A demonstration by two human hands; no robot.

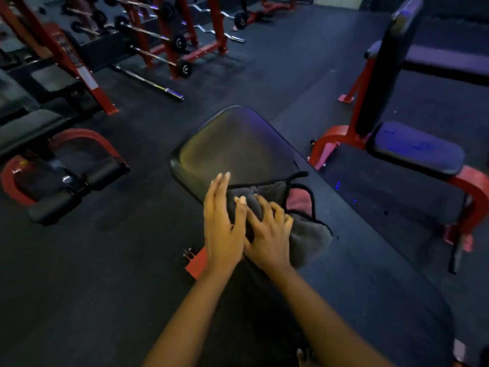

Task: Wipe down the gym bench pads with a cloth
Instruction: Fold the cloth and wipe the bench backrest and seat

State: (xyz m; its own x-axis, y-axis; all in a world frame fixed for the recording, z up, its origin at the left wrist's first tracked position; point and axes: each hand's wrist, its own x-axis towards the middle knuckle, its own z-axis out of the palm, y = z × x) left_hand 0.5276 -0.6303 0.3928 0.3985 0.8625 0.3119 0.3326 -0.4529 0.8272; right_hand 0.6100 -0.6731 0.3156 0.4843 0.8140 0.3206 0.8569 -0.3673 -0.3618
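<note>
Bench pad, long and black, runs from right of the hands down to the lower right, and a glossy black seat pad lies just beyond the fingertips. Dark rubber floor spreads out on every side of the hands. Far beyond them and to the left, red racks hold rows of barbells, and one loose barbell lies on the floor in front of the racks. To the right of the hands, well apart, stands a second bench on a red frame, with a flat seat and an upright back pad. To the left of the hands, a red curved frame carries black roller pads. A grey cloth with black trim lies bunched under both hands, where the seat pad meets the long pad; a pink-red patch shows in a fold just beyond the right hand. The left hand lies flat with straight fingers on the cloth's left edge, fingertips reaching onto the seat pad and thumb touching the right hand. The right hand rests palm down on the cloth, its fingers spread and curled into the fabric, gripping it. A small red bracket sticks out just left of the left wrist.
</note>
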